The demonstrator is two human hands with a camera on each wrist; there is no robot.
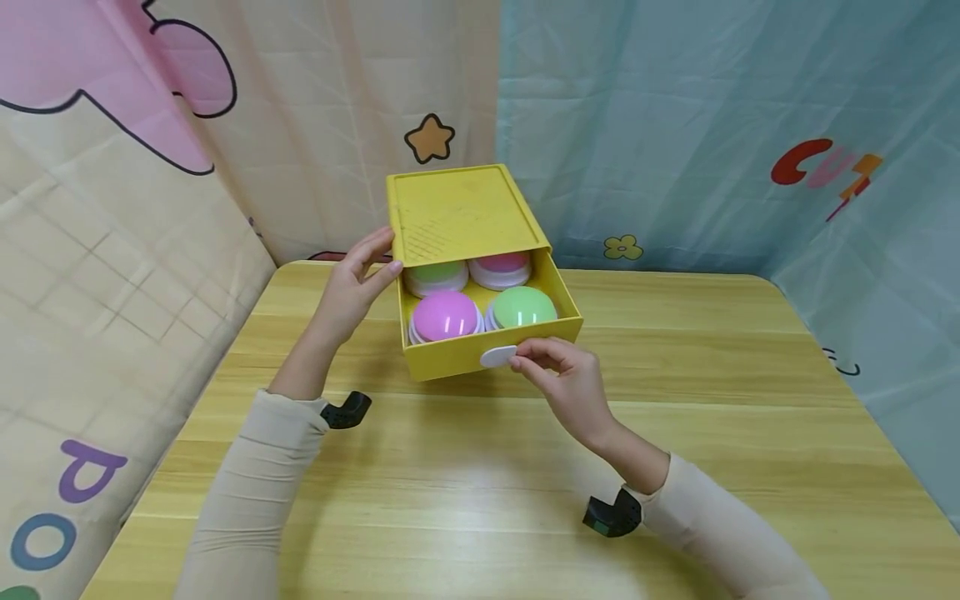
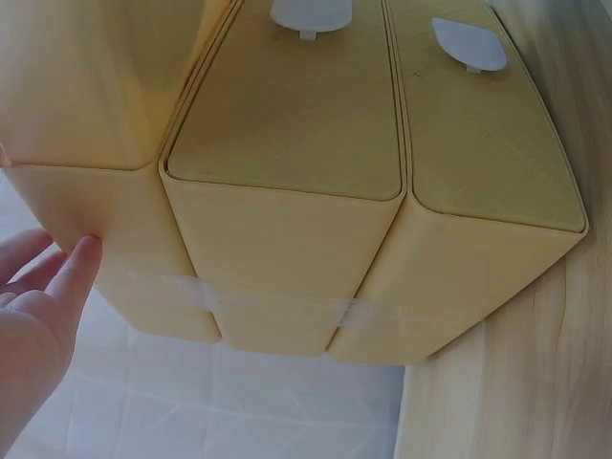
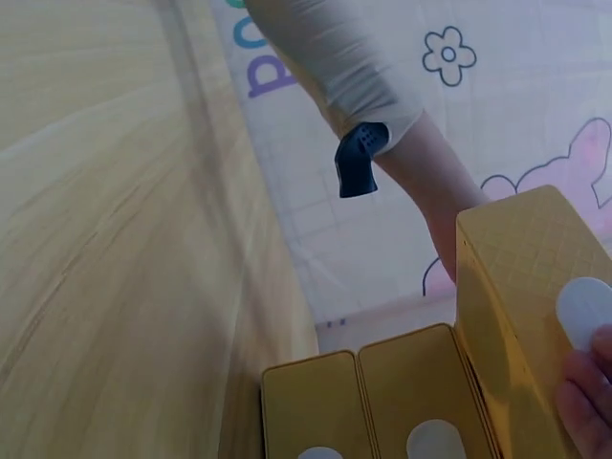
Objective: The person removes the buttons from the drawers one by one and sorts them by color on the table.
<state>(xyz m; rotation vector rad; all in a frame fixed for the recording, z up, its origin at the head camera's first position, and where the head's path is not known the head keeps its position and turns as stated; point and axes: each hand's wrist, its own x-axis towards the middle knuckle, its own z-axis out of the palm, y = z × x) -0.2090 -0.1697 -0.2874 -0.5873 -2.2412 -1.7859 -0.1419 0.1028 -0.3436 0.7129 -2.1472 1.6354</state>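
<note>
A yellow drawer cabinet (image 1: 465,208) stands at the back of the table with its top drawer (image 1: 442,363) pulled out. Between the thumb and fingers of my right hand (image 1: 572,385) is the drawer's white oval handle (image 1: 497,357). My left hand (image 1: 351,287) touches the cabinet's left side near the top, its fingers (image 2: 81,268) fairly straight. Inside the drawer sit several round, white-based domed containers: a purple-pink one (image 1: 447,315) and a green one (image 1: 525,307) in front, with another green one (image 1: 437,273) and a pink one (image 1: 504,262) behind, partly hidden under the cabinet top.
Two lower drawers, a middle one (image 2: 287,115) and a bottom one (image 2: 492,143), are closed, each with a white handle. The wooden table (image 1: 450,500) extends toward me and to both sides. Printed curtains (image 1: 637,125) hang behind and beside it.
</note>
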